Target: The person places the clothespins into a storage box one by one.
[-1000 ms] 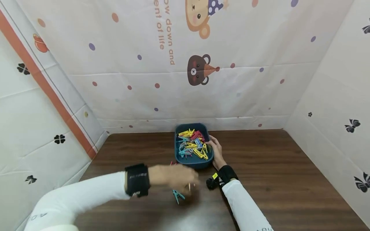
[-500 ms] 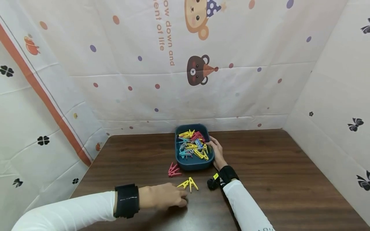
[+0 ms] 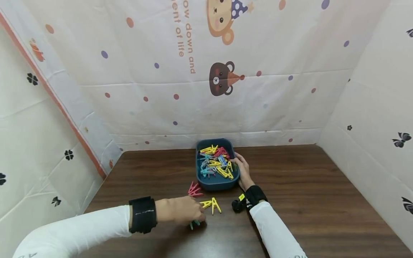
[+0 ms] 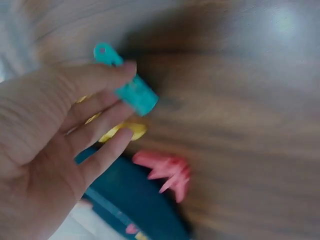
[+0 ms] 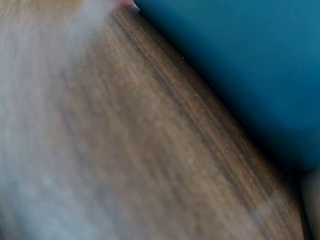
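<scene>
My left hand [image 3: 182, 210] pinches a teal clothespin [image 4: 144, 98] between thumb and fingers, low over the table. In the head view only the ends of that green-looking clothespin [image 3: 194, 224] show below the hand. Two yellow clothespins [image 3: 214, 205] lie just right of the fingers, and red clothespins [image 3: 194, 189] lie beyond them. My right hand [image 3: 244, 172] holds the right side of a dark blue plastic basket [image 3: 215, 185], thumb at the rim. Inside are several yellow, red, blue and teal clothespins [image 3: 222, 171]. The right wrist view shows mostly the basket's outer wall [image 5: 240, 65].
A brown wooden table [image 3: 290, 193] carries everything. Printed white cloth [image 3: 145, 114] hangs behind and at both sides, with the basket near the back edge. A small black camera [image 3: 238, 205] sits at the right wrist.
The left hand moved left and toward the table front, uncovering the yellow and red clothespins. The teal clothespin, lying on the table a second ago, is now between its fingers. The right hand stays put.
</scene>
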`<action>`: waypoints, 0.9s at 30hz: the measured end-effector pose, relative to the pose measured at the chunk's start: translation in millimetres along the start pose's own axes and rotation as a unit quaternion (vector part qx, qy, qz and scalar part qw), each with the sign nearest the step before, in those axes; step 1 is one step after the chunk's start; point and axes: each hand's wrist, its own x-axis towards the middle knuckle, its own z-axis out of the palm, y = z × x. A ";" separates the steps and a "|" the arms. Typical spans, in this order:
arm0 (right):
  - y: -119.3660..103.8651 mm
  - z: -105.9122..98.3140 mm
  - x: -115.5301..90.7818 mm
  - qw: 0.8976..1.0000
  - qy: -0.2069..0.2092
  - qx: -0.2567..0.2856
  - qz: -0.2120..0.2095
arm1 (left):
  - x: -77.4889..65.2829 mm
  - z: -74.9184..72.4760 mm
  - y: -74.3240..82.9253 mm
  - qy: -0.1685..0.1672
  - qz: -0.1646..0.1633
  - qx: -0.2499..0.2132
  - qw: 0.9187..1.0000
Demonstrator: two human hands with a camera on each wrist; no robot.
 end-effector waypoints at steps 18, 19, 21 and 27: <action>-0.3 -1.4 2.5 0.999 -0.019 -0.030 -0.007 | 35.4 -106.1 -207.4 0.272 -0.303 -0.259 0.876; -0.3 -1.7 2.9 0.999 -0.018 -0.034 -0.008 | 41.2 -106.4 -213.5 0.267 -0.329 -0.264 0.866; -0.8 -2.2 3.6 0.999 -0.015 -0.038 -0.007 | 54.7 -104.1 -221.9 0.255 -0.371 -0.284 0.847; -2.1 -2.1 1.7 0.999 -0.008 -0.046 -0.004 | 100.7 -87.2 -215.1 0.179 -0.435 -0.383 0.795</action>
